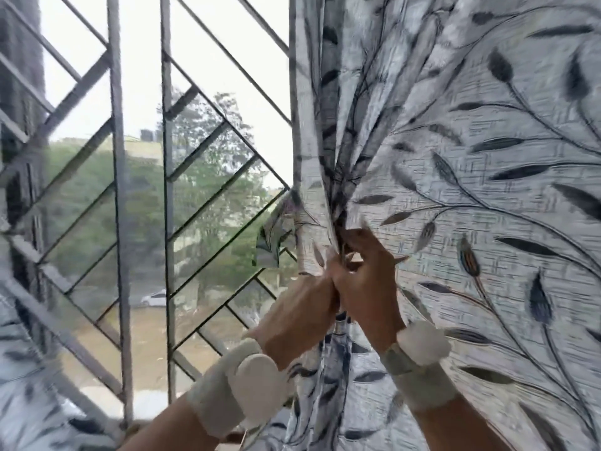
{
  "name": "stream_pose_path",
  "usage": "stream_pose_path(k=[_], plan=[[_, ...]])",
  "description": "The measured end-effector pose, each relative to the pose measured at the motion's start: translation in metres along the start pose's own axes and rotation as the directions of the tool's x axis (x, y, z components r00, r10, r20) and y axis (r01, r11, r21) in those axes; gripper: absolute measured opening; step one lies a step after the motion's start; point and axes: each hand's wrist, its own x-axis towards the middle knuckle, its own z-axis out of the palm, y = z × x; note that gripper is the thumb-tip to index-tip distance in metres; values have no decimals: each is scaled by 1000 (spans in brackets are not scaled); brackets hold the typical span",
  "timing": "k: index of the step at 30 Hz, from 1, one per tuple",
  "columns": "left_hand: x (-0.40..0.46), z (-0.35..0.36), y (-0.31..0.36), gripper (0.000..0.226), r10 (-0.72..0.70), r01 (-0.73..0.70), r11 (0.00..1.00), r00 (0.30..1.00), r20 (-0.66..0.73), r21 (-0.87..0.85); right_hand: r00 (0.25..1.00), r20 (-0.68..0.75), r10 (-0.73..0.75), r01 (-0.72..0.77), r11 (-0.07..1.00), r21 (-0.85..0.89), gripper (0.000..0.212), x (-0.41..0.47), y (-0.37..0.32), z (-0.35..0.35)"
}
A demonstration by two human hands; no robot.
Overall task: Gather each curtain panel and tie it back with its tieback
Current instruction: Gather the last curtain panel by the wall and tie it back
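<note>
Two hands meet at the pinched waist of a leaf-printed curtain panel [471, 177] on the right side of a window. The left hand [302, 297] curls its fingers around the gathered folds from the window side, while the right hand [364, 275] pinches the same bunch from the room side, thumb and fingers closed on the cloth. Whether a tieback lies in either grip cannot be told. Above the hands the fabric fans out wide to the right; below, it hangs in a narrow bundle. The panel's inner edge runs just beside a metal window grille [169, 190] of diagonal bars, with open glass between it and a second curtain [19, 369] at the far left edge. White wrist bands [247, 382] wrap both forearms.
</note>
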Motion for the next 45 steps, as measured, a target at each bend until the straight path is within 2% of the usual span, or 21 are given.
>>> stream_pose_path(k=[2,4,5,7,10,12,14,16,18,20,22,25,27,29,30,32,34,36,38,41,45], plan=[[-8,-6,1,21,-6,-5,995,994,-111,-99,998,-16,-63,62,997,-45,18,2,8,-7],[-2,-16,7,39,-132,10,928,944,-304,-373,995,-17,-96,95,994,-56,25,1,18,-11],[8,-21,12,50,-206,42,886,929,-309,-463,994,-5,-110,109,992,-55,27,-1,22,-9],[39,-25,22,59,-282,170,873,941,-187,-457,988,33,-151,153,985,-77,26,-5,25,-4],[86,-20,29,30,-412,342,872,899,-148,-351,987,125,-104,110,993,-39,18,-7,27,0],[104,-11,18,34,-494,389,819,852,-174,-421,982,181,-57,52,998,35,16,-4,31,-7],[105,-6,10,35,-530,385,769,830,-173,-511,995,45,-85,83,996,43,21,0,36,-24],[102,1,-1,28,-481,303,700,869,-115,-646,945,-278,-174,151,983,-102,35,5,43,-47],[98,3,-6,25,-380,184,595,922,-72,-783,882,-470,-42,28,999,-36,63,16,49,-71],[98,3,-6,32,-335,148,493,942,-30,-857,894,-314,321,-263,941,214,95,31,52,-79],[99,4,-3,25,-321,185,520,947,10,-834,868,-58,493,-455,837,303,104,46,56,-73],[98,2,3,7,-326,251,566,943,67,-785,885,152,440,-456,754,473,88,64,59,-52],[100,1,-6,33,-308,250,548,947,85,-798,905,130,405,-400,707,583,70,71,61,-43],[100,0,-14,60,-295,249,547,951,94,-799,935,-5,356,-288,765,577,34,72,60,-38],[99,-1,-15,63,-303,248,541,949,89,-804,939,-93,332,-235,814,531,22,70,59,-36],[96,-4,-11,36,-325,242,542,943,65,-805,930,-276,244,-137,925,355,7,64,57,-34],[96,-6,-6,16,-365,223,639,930,-35,-736,914,-393,103,-48,988,149,19,55,51,-32],[94,-8,-3,35,-389,220,803,898,-206,-554,937,-349,2,7,1000,25,24,44,42,-31],[90,-9,-4,43,-339,233,906,899,-276,-354,976,-216,-33,20,998,-61,27,33,33,-30],[83,-5,-9,41,-246,225,969,931,-268,-106,992,-102,-80,61,982,-177,22,20,23,-27],[70,1,-11,45,-175,191,981,943,-282,28,991,-44,-124,113,973,-203,21,14,18,-24]])
